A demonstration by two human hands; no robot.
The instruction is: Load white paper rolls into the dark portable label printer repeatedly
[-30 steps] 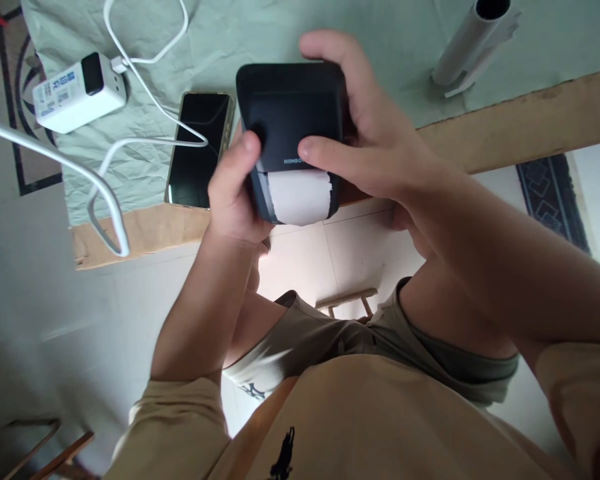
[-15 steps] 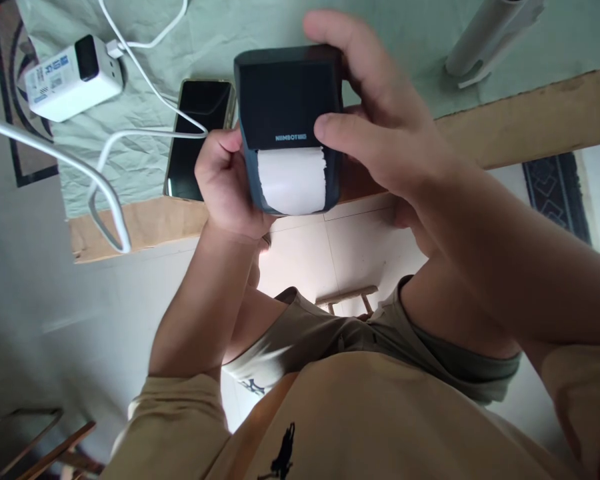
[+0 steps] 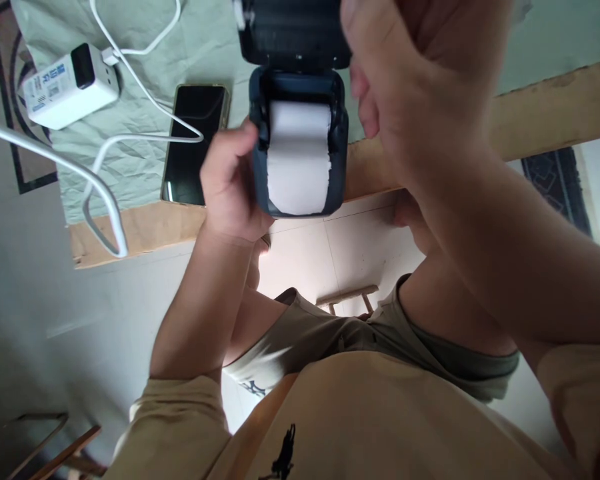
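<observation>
A dark blue label printer [image 3: 339,167] lies in my left hand [image 3: 233,180], whose thumb rests along its left side and whose fingers are mostly hidden behind it. The printer's black lid [image 3: 295,33] stands raised, cut off by the top of the view. Inside the body sits a roll of white label paper [image 3: 299,157], its loose end hanging over the front with a ragged right edge. My right hand [image 3: 420,87] is closed at the lid's right edge, the thumb against it and the other fingers curled below.
Left of the printer, a black phone [image 3: 193,147] lies on the green cloth [image 3: 140,167] near the wooden table edge [image 3: 140,230]. A white power bank [image 3: 60,87] with a white cable [image 3: 105,180] is further left. A wooden stool [image 3: 347,295] shows on the floor.
The printer's lid has swung up and open, uncovering the paper roll inside. My right hand has moved up with the lid; my left hand still holds the body.
</observation>
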